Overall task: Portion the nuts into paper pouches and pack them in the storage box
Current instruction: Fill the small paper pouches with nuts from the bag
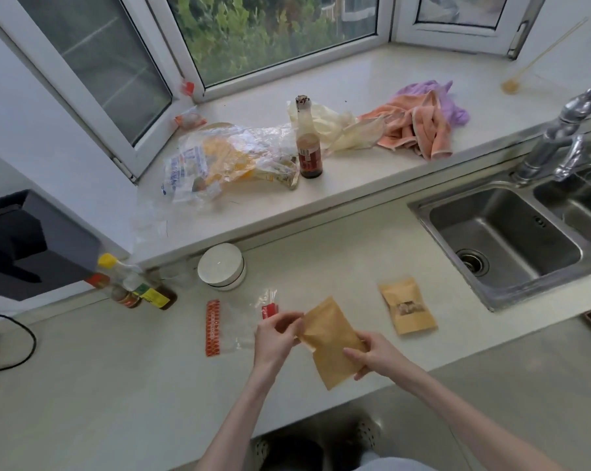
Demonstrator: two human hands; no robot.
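Brown kraft paper sits pinched between both hands: the held pouch [331, 341] hangs tilted above the counter's near edge, its window side turned away. The left hand [275, 338] pinches the pouch's upper left edge at about 10 o'clock, fingers curled onto the paper. The right hand [372, 355] grips the opposite side at about 4 o'clock, thumb on the face and fingers wrapped behind. Whether the mouth of the pouch is open or sealed cannot be told.

Just beside the left hand, at 9 o'clock, a clear plastic bag [232, 326] with a red printed strip lies flat on the pale counter [117, 385]. At 2 o'clock from the grip a second pouch [407, 309] lies on the counter, apart from the hands, its small window showing nuts inside. At 11 o'clock a round white container [222, 266] stands against the step below the windowsill, and further to 9 o'clock stand several sauce bottles [134, 287].

Up on the windowsill [355, 185], at 12 o'clock, stands a brown glass bottle [308, 137], with crumpled plastic wrappers [226, 158] left of it and an orange cloth [419, 127] to its right. A steel sink [504, 239] lies at 2 o'clock, well apart.
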